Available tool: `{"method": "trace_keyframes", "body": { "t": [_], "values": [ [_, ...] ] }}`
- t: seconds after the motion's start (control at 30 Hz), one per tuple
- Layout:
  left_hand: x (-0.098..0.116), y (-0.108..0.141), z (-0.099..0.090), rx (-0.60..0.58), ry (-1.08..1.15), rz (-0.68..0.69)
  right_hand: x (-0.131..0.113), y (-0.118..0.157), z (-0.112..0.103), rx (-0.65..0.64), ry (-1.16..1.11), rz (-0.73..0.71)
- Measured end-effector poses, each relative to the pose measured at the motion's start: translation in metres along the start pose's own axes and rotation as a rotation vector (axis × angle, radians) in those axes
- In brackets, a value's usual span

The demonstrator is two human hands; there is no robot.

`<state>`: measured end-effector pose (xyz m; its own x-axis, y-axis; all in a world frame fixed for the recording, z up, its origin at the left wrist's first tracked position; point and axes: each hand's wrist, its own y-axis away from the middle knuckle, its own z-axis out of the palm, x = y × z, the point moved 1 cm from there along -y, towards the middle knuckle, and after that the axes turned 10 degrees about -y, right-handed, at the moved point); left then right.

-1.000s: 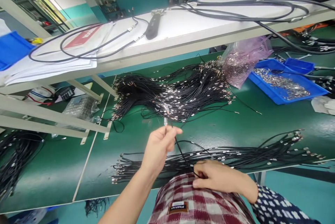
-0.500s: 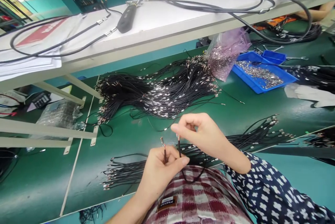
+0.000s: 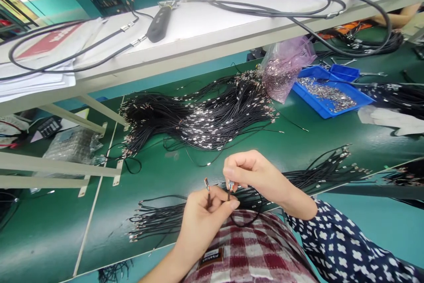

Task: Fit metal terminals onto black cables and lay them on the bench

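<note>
My left hand (image 3: 207,212) is closed on a thin black cable (image 3: 247,224), whose slack loops down in front of the checked apron. One cable end with a metal tip (image 3: 207,183) sticks up from between its fingers; the other end rises by the thumb. My right hand (image 3: 251,170) pinches that second end, where a small metal terminal (image 3: 231,184) with a bit of orange-red shows under the fingertips. Behind and below both hands lies a row of similar cables (image 3: 159,216) along the table's front edge, running on to the right (image 3: 318,172).
A big bundle of black cables (image 3: 198,119) lies across the green table (image 3: 165,172). Beyond are a pink bag of metal parts (image 3: 285,66) and a blue tray (image 3: 323,108) of small metal pieces. A white shelf (image 3: 198,31) overhangs the back, holding looped cables and a black-handled tool (image 3: 159,22).
My right hand has moved slightly down and right, its fingers now lower over the cable's second end. My left hand keeps its hold, nearly still.
</note>
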<state>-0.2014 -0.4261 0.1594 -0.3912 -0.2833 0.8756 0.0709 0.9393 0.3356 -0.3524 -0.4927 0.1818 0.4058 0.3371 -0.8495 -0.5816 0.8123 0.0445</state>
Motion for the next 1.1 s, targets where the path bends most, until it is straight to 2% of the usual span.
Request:
{"method": "trace_keyframes", "body": {
  "t": [0.4,0.47,0.57,0.67,0.8,0.9,1.1],
  "values": [
    [0.005,0.0,-0.001,-0.037,-0.015,-0.016,0.011,0.004,-0.006,0.001,-0.008,-0.02],
    [0.006,0.002,-0.002,-0.043,-0.003,0.044,0.011,0.005,-0.005,0.001,-0.01,-0.045],
    [0.012,0.007,-0.004,-0.055,0.046,0.224,0.01,0.008,-0.002,0.012,0.016,-0.116],
    [0.018,0.011,-0.005,-0.086,0.16,0.231,0.01,0.012,0.001,0.066,0.095,-0.173],
    [0.019,0.014,-0.005,0.004,0.22,0.192,0.009,0.017,0.005,0.082,0.203,-0.223],
    [0.019,0.015,-0.008,0.074,0.186,0.248,0.007,0.021,0.006,0.07,0.257,-0.255],
    [0.023,0.012,-0.017,0.089,0.116,0.367,0.008,0.026,0.004,0.033,0.329,-0.271]
  ]
}}
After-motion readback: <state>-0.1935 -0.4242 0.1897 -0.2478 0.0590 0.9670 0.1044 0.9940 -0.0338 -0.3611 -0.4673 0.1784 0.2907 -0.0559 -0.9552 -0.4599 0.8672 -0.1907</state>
